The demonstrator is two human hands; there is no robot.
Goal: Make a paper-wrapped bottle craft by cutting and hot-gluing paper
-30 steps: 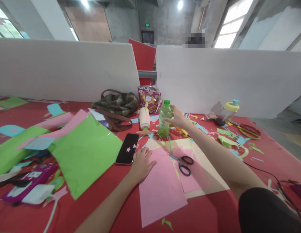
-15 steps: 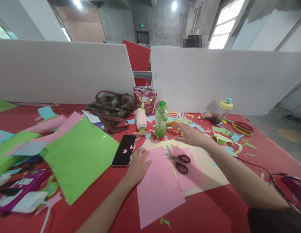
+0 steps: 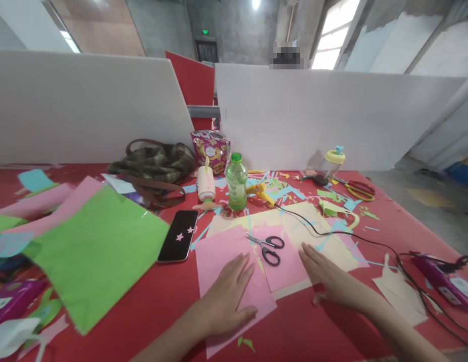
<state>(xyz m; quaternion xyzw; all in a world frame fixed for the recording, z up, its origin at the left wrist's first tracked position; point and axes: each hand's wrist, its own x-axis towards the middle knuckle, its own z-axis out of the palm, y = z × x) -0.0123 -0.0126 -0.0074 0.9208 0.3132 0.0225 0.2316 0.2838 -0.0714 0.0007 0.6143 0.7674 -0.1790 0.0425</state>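
My left hand point(image 3: 228, 296) lies flat with fingers spread over a pink sheet of paper point(image 3: 213, 256). Opposite it, my right hand point(image 3: 328, 276) is open, fingers stretched toward the edge of a second pink piece point(image 3: 289, 274) and the cream paper point(image 3: 302, 213) beneath; whether it touches them I cannot tell. Between the hands and a little farther off, black-handled scissors point(image 3: 269, 246) rest on the pink paper. A phone point(image 3: 178, 236) with small pink stars point(image 3: 180, 237) on its screen lies left of the papers. Neither hand holds anything.
A green bottle point(image 3: 237, 183) stands behind the papers, beside a yellow glue gun point(image 3: 260, 193) whose black cord runs right. Large green paper point(image 3: 101, 246) covers the left side. A bag point(image 3: 154, 161), snack packet point(image 3: 211, 151), yellow-lidded cup point(image 3: 330, 166) and red-handled scissors point(image 3: 360, 188) stand farther back.
My right hand has drawn back from the glue gun toward the near papers. My left hand has moved from beside the phone onto the pink sheet. The view has shifted slightly right.
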